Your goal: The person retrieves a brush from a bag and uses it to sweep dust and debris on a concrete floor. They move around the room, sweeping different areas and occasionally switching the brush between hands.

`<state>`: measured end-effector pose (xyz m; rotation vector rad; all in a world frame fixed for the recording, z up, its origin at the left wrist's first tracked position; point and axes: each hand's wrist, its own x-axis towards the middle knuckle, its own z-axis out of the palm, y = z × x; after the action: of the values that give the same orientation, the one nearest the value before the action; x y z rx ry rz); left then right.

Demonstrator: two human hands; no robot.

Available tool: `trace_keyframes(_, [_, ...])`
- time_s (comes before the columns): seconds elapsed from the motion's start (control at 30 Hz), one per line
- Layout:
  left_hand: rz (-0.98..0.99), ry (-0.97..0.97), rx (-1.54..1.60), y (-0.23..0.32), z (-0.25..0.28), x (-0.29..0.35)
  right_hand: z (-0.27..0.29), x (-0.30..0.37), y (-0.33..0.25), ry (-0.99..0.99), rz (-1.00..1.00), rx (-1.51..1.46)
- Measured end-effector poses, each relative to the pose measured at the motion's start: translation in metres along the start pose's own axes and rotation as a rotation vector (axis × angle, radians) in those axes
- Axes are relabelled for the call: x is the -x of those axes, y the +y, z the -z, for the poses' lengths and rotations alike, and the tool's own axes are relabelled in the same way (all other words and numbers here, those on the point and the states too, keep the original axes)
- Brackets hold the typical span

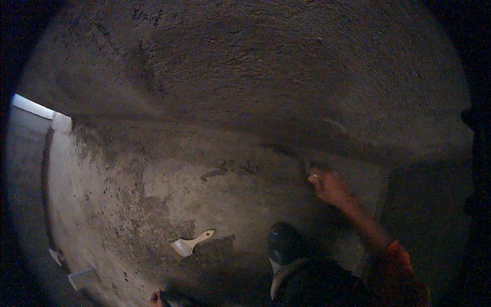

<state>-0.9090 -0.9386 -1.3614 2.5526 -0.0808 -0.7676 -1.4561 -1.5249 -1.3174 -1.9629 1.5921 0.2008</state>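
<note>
My right hand (pixel 328 187) reaches forward over the dim floor (pixel 179 179), close to the foot of the rough wall. Its fingers are closed around something small and pale; darkness hides what that thing is. At the lower edge, part of my left hand (pixel 156 299) shows beside a dark shape, and its fingers are too cut off and dim to read. Between the two hands a flat paintbrush (pixel 192 243) lies on the floor, with a pale wooden handle and light bristles. It touches neither hand.
A dark shoe (pixel 285 242) stands on the floor beneath my right arm. The rough dark wall (pixel 245 66) rises ahead. At the left a ledge (pixel 47 189) drops off, with a pale flat object (pixel 80 279) near it. Bright light enters by an opening (pixel 33 107) at far left.
</note>
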Motion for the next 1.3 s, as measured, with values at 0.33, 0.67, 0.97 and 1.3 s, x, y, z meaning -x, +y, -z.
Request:
trace_keyframes(0.33, [0.008,-0.011,-0.002,0.003,-0.007,0.003,0.023,0.015,0.024,0.091,0.016,0.071])
trace_keyframes(0.67, [-0.001,-0.019,-0.009,0.005,-0.01,-0.001,0.013,0.023,0.051,0.182,0.086,0.125])
trace_keyframes(0.97, [-0.011,-0.006,0.0,0.005,-0.008,0.0,-0.032,0.039,0.027,-0.026,0.2,0.359])
trace_keyframes(1.3, [-0.038,0.011,0.041,0.006,-0.006,0.011,-0.073,0.015,-0.043,-0.127,0.59,0.355])
